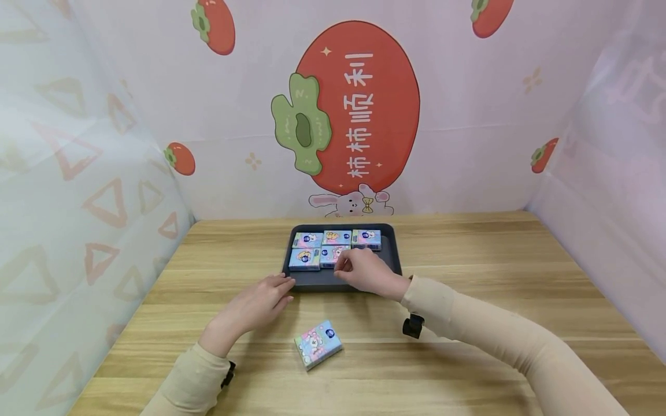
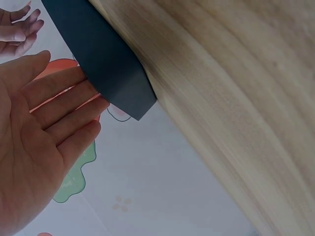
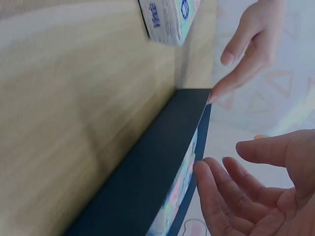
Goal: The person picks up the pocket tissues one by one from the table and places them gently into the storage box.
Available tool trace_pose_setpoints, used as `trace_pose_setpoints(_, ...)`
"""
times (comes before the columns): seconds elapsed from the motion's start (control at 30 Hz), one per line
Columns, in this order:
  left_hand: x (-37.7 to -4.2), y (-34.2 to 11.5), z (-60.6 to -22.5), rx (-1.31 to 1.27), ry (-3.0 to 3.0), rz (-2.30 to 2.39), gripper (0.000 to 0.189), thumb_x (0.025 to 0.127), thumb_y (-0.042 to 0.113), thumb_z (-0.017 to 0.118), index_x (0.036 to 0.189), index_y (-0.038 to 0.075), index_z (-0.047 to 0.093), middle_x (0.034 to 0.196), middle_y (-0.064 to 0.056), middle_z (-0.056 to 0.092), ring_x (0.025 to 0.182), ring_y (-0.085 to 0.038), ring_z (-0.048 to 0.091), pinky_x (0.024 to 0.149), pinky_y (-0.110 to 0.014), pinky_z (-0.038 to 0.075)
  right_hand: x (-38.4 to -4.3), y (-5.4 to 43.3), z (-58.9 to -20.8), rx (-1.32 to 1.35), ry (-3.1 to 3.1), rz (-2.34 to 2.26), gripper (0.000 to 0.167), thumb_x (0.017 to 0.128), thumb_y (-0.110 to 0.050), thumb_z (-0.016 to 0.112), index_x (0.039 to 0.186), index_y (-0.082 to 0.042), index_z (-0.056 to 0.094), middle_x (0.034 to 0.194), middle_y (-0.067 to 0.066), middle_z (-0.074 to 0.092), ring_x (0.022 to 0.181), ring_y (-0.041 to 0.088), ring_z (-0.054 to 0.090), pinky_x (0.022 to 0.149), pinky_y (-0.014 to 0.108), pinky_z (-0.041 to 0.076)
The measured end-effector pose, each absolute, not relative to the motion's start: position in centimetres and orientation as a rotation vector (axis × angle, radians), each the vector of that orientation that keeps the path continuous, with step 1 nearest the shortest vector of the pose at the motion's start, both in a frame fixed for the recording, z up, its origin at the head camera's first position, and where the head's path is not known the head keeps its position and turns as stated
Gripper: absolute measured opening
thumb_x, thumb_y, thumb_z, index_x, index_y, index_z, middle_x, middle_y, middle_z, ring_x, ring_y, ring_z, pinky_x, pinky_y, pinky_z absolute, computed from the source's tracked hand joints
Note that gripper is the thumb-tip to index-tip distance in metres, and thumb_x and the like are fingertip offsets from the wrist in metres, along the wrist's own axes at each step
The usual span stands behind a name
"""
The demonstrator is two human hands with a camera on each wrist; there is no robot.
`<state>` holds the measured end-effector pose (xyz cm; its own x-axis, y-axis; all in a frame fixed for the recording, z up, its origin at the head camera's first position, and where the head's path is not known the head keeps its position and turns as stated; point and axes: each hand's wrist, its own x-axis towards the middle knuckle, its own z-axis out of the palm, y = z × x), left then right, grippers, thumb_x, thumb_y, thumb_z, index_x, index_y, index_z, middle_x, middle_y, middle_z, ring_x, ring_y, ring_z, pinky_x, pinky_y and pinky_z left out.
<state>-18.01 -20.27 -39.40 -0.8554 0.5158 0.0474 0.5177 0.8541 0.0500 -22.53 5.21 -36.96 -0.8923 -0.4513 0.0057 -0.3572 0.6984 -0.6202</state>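
My left hand [image 1: 258, 303] touches the near left corner of a dark grey tray [image 1: 312, 282] with nearly straight fingers. In the left wrist view the palm of that hand [image 2: 44, 123] holds nothing. My right hand [image 1: 370, 271] is over the tray's front right part, fingers loosely bent, beside a tissue pack [image 1: 333, 256] in the front row. A gap shows between thumb and fingers of this hand [image 3: 256, 191] in the right wrist view. Several pastel tissue packs [image 1: 307, 240] lie in two rows in the tray. One more tissue pack [image 1: 318, 345] lies on the table in front.
The wooden table [image 1: 468, 254] runs back to a printed cloth wall [image 1: 458, 173] with a big red persimmon picture. Cloth side walls [image 1: 78, 173] stand at left and right. A black wrist mount [image 1: 413, 326] hangs under the right sleeve.
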Motion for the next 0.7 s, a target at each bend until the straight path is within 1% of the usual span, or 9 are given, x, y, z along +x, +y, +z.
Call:
trace_pose_setpoints(0.2,-18.0,-20.3,-39.4,-0.833,-2.997,-0.093,0.038,0.096,0.026,0.055,0.127,0.003,0.06,0.13,-0.017,0.058,0.122,-0.032,0.054,0.101,-0.046,0.047,-21.7,4.9,-37.3,-0.694,2.702,-0.963,0.005,0.089,-0.022,0.067,0.09,-0.017,0.068,0.078,-0.007,0.063,0.07,0.01,0.057,0.061,0.023,0.05)
trace_pose_setpoints(0.37,-17.9,-20.3,-39.3,-0.829,-2.998,-0.105,0.038,0.096,0.026,0.056,0.127,0.003,0.06,0.13,-0.017,0.058,0.122,-0.033,0.054,0.102,-0.046,0.047,-21.1,4.6,-37.8,-0.72,2.698,-0.928,0.004,0.088,-0.024,0.069,0.088,-0.019,0.067,0.076,-0.009,0.062,0.068,0.007,0.057,0.06,0.021,0.049)
trace_pose_setpoints(0.57,-17.9,-20.3,-39.4,-0.819,-3.005,-0.105,0.038,0.096,0.026,0.056,0.127,0.004,0.06,0.131,-0.017,0.058,0.122,-0.032,0.054,0.102,-0.046,0.047,-20.3,4.2,-38.3,-0.741,2.671,-0.932,0.004,0.087,-0.022,0.069,0.086,-0.019,0.068,0.074,-0.009,0.063,0.065,0.006,0.056,0.057,0.021,0.049)
trace_pose_setpoints(0.7,-17.9,-20.3,-39.3,-0.813,-3.009,-0.11,0.038,0.096,0.026,0.056,0.127,0.004,0.06,0.131,-0.017,0.058,0.122,-0.032,0.054,0.102,-0.046,0.047,-19.8,3.9,-38.6,-0.766,2.656,-0.914,0.004,0.087,-0.022,0.07,0.086,-0.019,0.067,0.074,-0.01,0.062,0.066,0.005,0.056,0.059,0.019,0.049)
